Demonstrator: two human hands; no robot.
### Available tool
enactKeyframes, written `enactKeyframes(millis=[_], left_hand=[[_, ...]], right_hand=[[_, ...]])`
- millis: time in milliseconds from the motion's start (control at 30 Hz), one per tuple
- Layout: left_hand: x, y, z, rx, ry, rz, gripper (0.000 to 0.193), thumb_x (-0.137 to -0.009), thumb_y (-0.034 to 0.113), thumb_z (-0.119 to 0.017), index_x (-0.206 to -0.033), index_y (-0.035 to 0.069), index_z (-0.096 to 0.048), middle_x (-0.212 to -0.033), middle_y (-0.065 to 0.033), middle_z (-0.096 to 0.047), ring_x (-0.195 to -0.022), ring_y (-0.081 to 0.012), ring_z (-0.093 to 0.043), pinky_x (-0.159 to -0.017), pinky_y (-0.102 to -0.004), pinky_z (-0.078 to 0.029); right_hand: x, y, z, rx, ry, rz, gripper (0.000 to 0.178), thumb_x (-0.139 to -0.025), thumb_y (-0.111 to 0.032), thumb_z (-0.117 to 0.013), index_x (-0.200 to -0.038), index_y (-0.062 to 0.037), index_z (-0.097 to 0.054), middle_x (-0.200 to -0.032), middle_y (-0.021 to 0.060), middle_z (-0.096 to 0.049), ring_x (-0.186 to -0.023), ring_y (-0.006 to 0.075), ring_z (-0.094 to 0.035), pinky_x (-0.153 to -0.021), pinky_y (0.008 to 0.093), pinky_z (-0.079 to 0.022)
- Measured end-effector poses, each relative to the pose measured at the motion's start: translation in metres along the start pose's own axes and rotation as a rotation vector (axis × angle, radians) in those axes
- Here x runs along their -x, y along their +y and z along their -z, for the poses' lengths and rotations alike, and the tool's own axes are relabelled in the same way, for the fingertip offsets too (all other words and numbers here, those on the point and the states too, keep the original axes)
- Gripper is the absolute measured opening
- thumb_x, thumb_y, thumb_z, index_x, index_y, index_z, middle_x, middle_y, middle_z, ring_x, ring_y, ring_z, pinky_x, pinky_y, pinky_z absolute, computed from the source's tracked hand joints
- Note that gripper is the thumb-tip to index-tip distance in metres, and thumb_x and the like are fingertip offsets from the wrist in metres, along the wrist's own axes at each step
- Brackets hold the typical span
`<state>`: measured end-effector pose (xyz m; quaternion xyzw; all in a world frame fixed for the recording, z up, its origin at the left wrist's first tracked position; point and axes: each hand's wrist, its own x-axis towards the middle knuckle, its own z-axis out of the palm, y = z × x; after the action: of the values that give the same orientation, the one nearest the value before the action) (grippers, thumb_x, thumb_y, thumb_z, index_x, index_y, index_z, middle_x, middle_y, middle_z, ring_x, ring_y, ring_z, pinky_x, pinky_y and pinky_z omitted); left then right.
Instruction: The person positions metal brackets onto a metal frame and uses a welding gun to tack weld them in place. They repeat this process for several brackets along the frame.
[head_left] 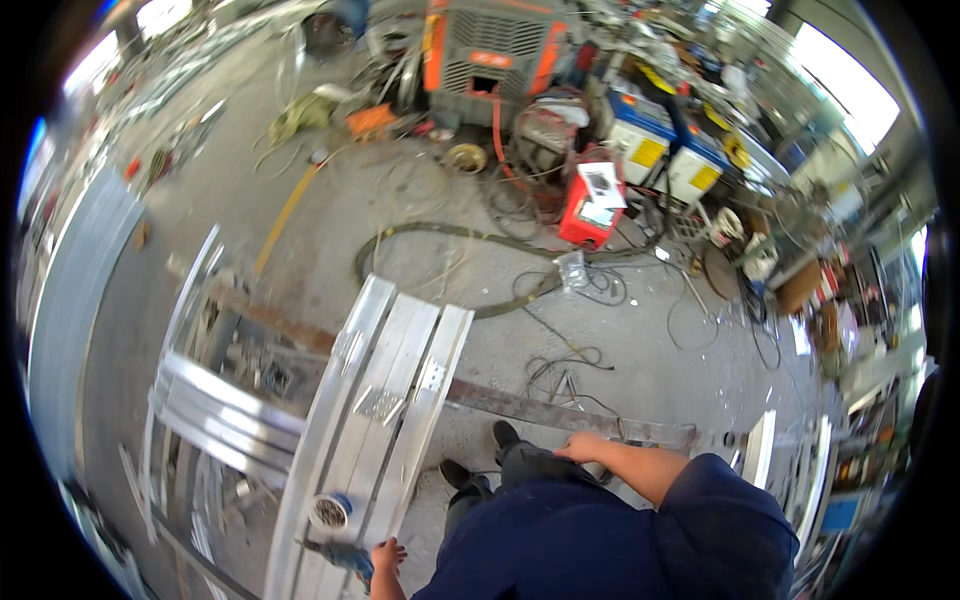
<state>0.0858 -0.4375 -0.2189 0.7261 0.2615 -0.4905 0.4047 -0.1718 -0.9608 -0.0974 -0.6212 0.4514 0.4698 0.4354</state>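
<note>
At the lower edge, my left hand (386,556) is closed at the back end of a teal and dark power drill (345,558), whose narrow tip points left over the aluminium profiles (345,475). The drill's handle is mostly hidden by the hand. Just beyond it, a white tub (330,512) of small metal parts stands on the profiles. Farther up lie a small plate with holes (380,404) and another small metal piece (432,376). My right hand (577,449) hangs in front of my thigh with its fingers curled in; whatever they may hold is hidden.
A rusty steel beam (520,405) runs crosswise under the profiles, close to my feet. Cables and a thick hose (420,228) loop across the floor. A red machine (592,208) stands beyond, near a large grey-orange unit (490,60). More profiles (225,420) lie to the left.
</note>
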Motion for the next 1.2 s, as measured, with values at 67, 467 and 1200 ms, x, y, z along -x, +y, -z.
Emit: enactKeyframes(millis=[67,467,1200], left_hand=[[-0.010,0.014,-0.002,-0.115,-0.022,-0.033,0.037,-0.093,0.024,-0.064,-0.115,-0.004,-0.056,-0.083,-0.0157,-0.070,-0.059,-0.0257,-0.067,-0.051,-0.0352,-0.050],[-0.017,0.120,-0.129,-0.479,-0.103,-0.212,0.040,-0.094,0.029,-0.062,-0.117,-0.004,-0.058,-0.092,-0.0156,-0.071,-0.068,-0.0244,-0.070,-0.055,-0.0332,-0.050],[0.140,0.181,-0.456,-1.580,-0.339,-0.598,0.039,-0.088,0.034,-0.067,-0.095,-0.004,-0.071,-0.082,-0.0116,-0.071,-0.070,-0.0214,-0.067,-0.065,-0.0348,-0.053]], right_hand=[[0.015,0.022,-0.008,-0.104,0.140,-0.035,0.070,-0.092,-0.059,-0.054,-0.130,-0.0021,-0.061,-0.125,0.0202,-0.066,-0.118,0.0327,-0.062,-0.100,0.0457,-0.049],[0.012,0.286,-0.119,-0.415,0.468,-0.127,0.056,-0.084,-0.052,-0.066,-0.102,0.0004,-0.074,-0.100,0.0167,-0.074,-0.085,0.0303,-0.072,-0.082,0.0401,-0.056],[0.023,0.533,-0.233,-1.898,0.621,-0.168,0.038,-0.095,-0.026,-0.062,-0.120,0.0028,-0.061,-0.100,0.0144,-0.070,-0.081,0.0253,-0.069,-0.073,0.0390,-0.058]])
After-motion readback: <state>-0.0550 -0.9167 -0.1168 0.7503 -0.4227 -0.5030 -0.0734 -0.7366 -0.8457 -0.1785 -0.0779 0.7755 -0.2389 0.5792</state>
